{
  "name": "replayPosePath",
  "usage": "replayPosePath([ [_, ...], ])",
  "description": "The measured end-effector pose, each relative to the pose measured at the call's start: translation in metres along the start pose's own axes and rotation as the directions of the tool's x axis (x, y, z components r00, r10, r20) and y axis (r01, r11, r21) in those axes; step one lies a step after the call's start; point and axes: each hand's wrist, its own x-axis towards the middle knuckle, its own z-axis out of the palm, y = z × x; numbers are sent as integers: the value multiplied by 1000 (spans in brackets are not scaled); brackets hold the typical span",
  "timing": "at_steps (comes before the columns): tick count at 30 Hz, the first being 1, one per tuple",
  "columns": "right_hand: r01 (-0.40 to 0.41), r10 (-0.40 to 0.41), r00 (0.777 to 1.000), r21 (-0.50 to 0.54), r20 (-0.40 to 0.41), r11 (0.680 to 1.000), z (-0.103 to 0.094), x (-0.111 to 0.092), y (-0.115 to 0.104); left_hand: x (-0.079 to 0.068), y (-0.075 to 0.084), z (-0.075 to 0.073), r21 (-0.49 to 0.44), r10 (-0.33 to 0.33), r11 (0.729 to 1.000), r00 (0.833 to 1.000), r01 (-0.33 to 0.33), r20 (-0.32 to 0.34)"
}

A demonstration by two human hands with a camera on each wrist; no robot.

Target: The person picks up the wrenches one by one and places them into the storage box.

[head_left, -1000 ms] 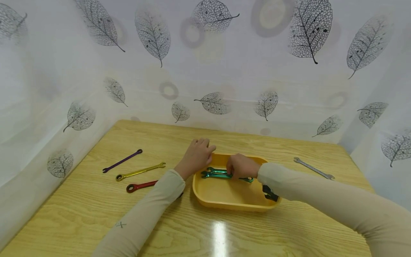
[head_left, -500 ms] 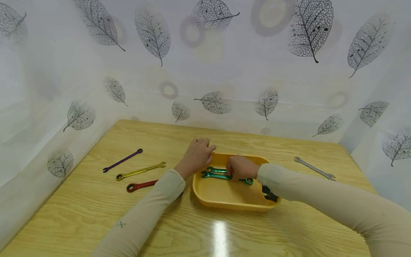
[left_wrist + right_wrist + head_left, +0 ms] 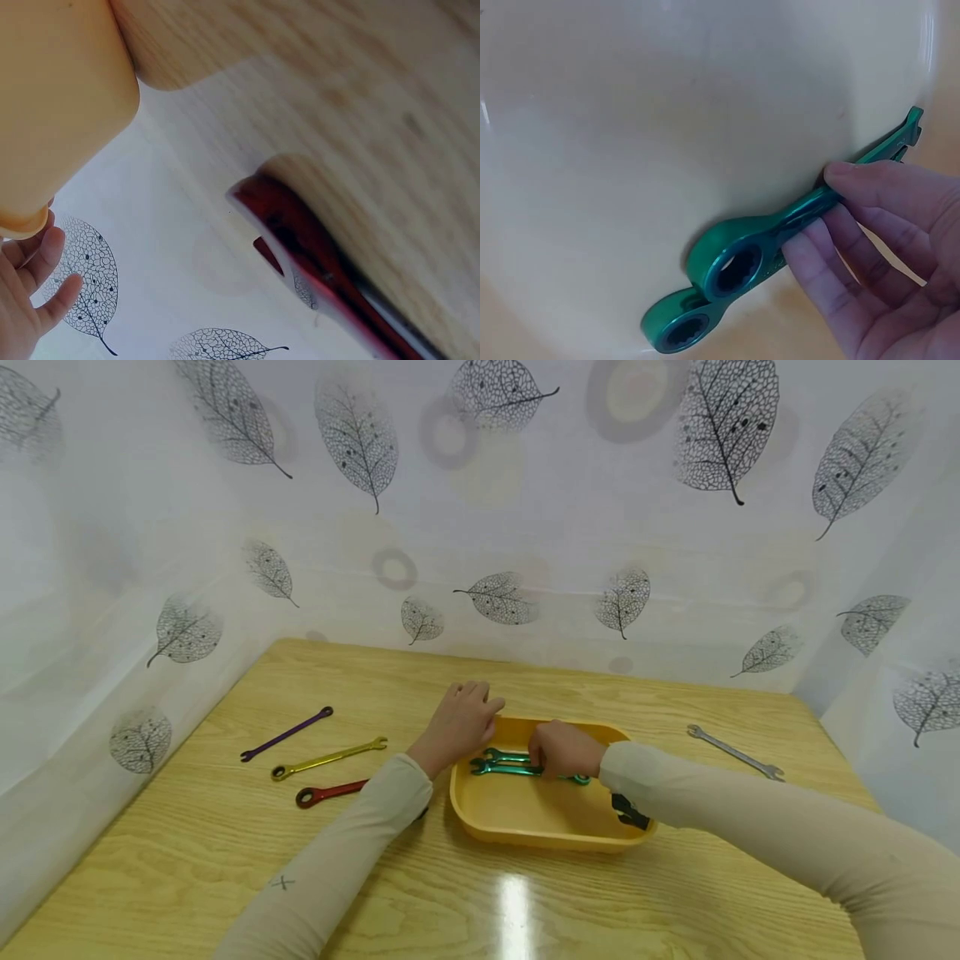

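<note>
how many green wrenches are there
2. One green wrench is pinched by the right hand inside the yellow tray; the other green wrench lies right beside it. The right sleeve covers some of the scene, so more may be hidden.

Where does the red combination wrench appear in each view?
Head: red combination wrench, left of centre, partly hidden by the left sleeve.
Left wrist: lower right, running off the bottom edge.
Right wrist: not in it.
Shared landmark: the yellow-orange tray, in all three views.

Pale backdrop [image 3: 555, 527] printed with skeleton leaves [image 3: 625, 602] and faint rings [image 3: 378, 568], wood-grain tabletop [image 3: 600, 906], bright streak of glare [image 3: 514, 914]
</note>
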Motion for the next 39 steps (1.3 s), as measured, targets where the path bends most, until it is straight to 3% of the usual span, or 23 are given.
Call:
replayPosePath([
  [22, 25, -25, 1000, -28, -12, 999, 1, 0, 1, 1, -1, 0, -4, 6, 1000, 1000, -6, 4],
  [39, -9, 9, 1000, -46, 7, 999, 1, -1, -2, 1, 0, -1, -2, 1, 1000, 1000, -1, 13],
])
